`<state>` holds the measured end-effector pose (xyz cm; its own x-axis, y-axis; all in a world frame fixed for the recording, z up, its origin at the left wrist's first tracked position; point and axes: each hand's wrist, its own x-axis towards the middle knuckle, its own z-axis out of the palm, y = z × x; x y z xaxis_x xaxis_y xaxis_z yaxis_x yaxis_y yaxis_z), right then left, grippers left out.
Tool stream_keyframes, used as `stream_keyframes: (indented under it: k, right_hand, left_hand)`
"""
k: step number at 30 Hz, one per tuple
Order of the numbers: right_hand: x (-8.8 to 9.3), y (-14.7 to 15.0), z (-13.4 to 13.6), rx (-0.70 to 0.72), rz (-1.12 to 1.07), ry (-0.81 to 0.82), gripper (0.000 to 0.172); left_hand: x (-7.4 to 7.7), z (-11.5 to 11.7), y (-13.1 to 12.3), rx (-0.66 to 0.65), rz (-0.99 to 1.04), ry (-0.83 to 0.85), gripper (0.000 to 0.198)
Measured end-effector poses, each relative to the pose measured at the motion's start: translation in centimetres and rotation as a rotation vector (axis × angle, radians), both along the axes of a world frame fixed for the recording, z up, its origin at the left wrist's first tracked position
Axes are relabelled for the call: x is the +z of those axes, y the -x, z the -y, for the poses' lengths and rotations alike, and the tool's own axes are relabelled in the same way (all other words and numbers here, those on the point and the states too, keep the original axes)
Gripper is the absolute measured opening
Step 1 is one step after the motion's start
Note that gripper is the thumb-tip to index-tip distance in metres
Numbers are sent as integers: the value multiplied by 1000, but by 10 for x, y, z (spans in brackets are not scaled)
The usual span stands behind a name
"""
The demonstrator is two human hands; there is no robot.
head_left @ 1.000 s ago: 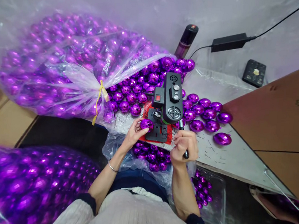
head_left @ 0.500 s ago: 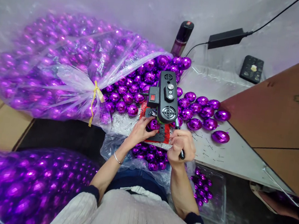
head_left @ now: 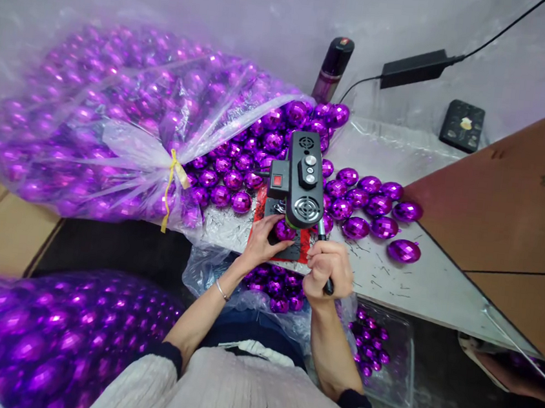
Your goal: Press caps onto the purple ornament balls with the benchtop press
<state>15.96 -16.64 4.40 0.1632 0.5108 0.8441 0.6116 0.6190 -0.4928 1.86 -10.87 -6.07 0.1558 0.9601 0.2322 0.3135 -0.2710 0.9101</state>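
Note:
A small black bench press machine (head_left: 306, 181) with a red switch stands on a red mat (head_left: 259, 209) at the table's front edge. Under its head sits a shiny purple faceted bauble (head_left: 284, 230), partly hidden by the head. My left hand (head_left: 261, 242) grips that bauble between thumb and fingers. The fingers of my right hand (head_left: 329, 268) are wrapped round the machine's black-ended lever (head_left: 329, 286). More purple baubles (head_left: 377, 205) lie loose on the table to the right of the machine, and others are heaped behind and left of it.
A big clear bag of baubles (head_left: 116, 116), tied with yellow string, fills the left; another bulging bag (head_left: 35, 335) lies below. A spray can (head_left: 332, 71), a power adapter (head_left: 416, 70) and a black box (head_left: 462, 125) stand behind. Cardboard (head_left: 504, 222) blocks the right.
My left hand and the bauble have shifted slightly right, further under the machine's head. My right hand on the lever is almost unchanged.

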Motion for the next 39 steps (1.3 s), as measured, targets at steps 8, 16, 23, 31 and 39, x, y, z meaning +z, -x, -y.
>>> stream_keyframes:
  k: [8, 16, 23, 31, 39]
  right_hand:
    - [-27, -5, -2, -4, 48, -71, 29]
    - [-47, 0, -7, -16, -30, -150, 32]
    - [-52, 2, -6, 11, -79, -138, 30]
    - [-58, 8, -10, 45, -158, -160, 33]
    - [-61, 7, -15, 57, -62, -178, 33]
  left_hand:
    - [5, 2, 2, 7, 36, 49, 56]
    - [6, 2, 3, -13, 14, 40, 59]
    - [5, 1, 3, -14, -14, 43, 62]
    - [2, 1, 2, -17, 33, 5, 59]
    - [1, -1, 2, -10, 25, 25, 60]
